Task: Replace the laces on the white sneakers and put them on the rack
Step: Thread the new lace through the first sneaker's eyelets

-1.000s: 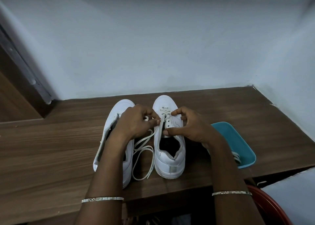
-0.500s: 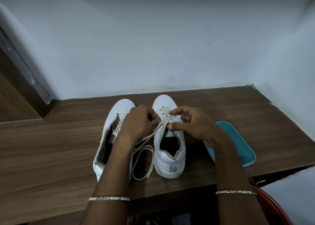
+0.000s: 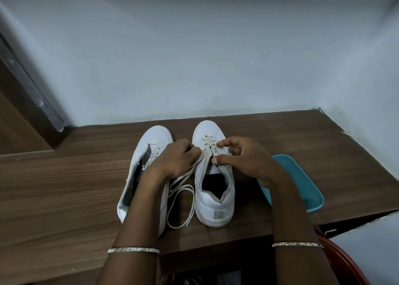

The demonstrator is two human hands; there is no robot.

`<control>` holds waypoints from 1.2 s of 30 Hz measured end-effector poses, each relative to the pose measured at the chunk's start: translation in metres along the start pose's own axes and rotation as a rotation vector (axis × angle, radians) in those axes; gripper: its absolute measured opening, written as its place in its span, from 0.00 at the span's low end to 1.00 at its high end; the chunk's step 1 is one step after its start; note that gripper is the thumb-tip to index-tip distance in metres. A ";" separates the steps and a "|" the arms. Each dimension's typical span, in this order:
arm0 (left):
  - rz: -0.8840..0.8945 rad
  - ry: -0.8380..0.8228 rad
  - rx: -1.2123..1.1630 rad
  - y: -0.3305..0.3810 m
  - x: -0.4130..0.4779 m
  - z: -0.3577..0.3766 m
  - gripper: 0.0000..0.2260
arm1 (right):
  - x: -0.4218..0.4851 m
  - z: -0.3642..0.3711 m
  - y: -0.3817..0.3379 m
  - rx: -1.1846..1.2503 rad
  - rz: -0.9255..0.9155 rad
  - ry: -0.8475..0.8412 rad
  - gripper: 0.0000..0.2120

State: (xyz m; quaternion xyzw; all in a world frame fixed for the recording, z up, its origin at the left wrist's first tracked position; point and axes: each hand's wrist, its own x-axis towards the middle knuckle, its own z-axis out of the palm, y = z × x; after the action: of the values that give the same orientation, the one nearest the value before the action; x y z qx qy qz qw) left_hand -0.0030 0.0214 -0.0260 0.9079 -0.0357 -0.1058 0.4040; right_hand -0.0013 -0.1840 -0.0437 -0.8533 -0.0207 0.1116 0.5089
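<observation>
Lacing under way: the lace (image 3: 186, 172) is gripped by the left hand (image 3: 177, 157), the sneaker (image 3: 216, 207) pinched by the right hand (image 3: 244, 157); the next eyelet likely awaits threading.

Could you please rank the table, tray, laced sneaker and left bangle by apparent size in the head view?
1. Table.
2. Laced sneaker and tray: look similar, and the right arm hides part of the tray, so unranked.
3. Left bangle.

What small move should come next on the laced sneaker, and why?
Probably the left hand should pull the lace onward through its eyelet while the right hand steadies the right sneaker: the left grip pinches the lace at the eyelets, and slack lies looped beside the shoe.
</observation>
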 end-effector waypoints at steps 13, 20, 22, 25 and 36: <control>-0.029 0.074 -0.538 -0.007 0.003 -0.003 0.01 | -0.005 -0.003 -0.006 0.026 -0.009 -0.005 0.28; 0.042 0.038 -0.967 0.008 -0.009 -0.027 0.07 | -0.008 0.008 -0.036 0.137 -0.153 0.234 0.06; 0.087 0.013 -0.964 0.008 -0.009 -0.027 0.09 | -0.009 0.015 -0.045 0.122 -0.189 0.169 0.08; 0.150 -0.019 -0.965 0.010 -0.009 -0.024 0.11 | -0.010 0.030 -0.054 0.066 -0.265 0.071 0.08; -0.018 0.516 -0.305 -0.016 0.008 -0.013 0.02 | -0.012 0.018 -0.056 0.771 -0.156 0.054 0.14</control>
State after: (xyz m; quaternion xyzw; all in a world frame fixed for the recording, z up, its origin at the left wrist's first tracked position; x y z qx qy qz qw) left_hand 0.0071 0.0405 -0.0304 0.8338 0.0927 0.1206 0.5307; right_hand -0.0120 -0.1436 -0.0007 -0.5983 -0.0284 0.0497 0.7992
